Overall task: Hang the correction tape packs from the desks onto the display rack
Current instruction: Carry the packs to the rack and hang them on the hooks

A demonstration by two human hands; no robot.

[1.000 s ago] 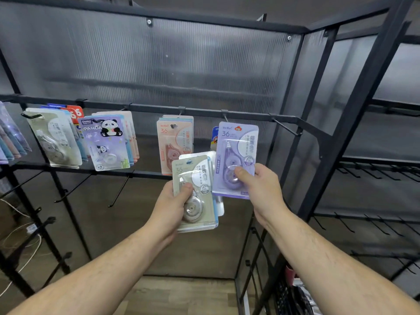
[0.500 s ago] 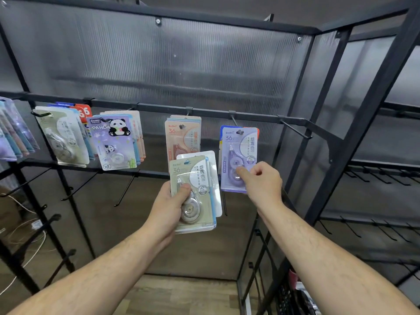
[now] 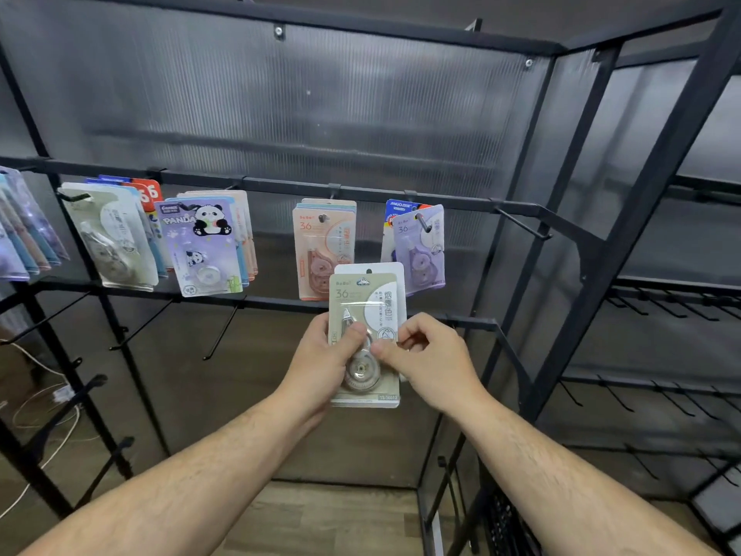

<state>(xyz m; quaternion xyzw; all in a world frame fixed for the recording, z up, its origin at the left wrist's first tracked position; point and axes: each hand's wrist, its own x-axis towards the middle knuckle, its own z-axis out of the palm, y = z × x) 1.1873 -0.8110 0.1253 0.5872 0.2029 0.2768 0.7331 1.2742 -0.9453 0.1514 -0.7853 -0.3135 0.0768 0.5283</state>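
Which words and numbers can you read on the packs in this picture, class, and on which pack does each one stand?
"PANDA": purple panda pack, hanging.
"36": beige pack, held by left hand and right hand.
"36": pink pack, hanging.
"36": lilac pack, hanging.
"JINUO": blue pack behind the lilac one.
"66": red pack.
The smaller print is too blurred to read.

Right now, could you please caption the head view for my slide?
Left hand and right hand hold a beige correction tape pack before the display rack, below a hung purple pack.
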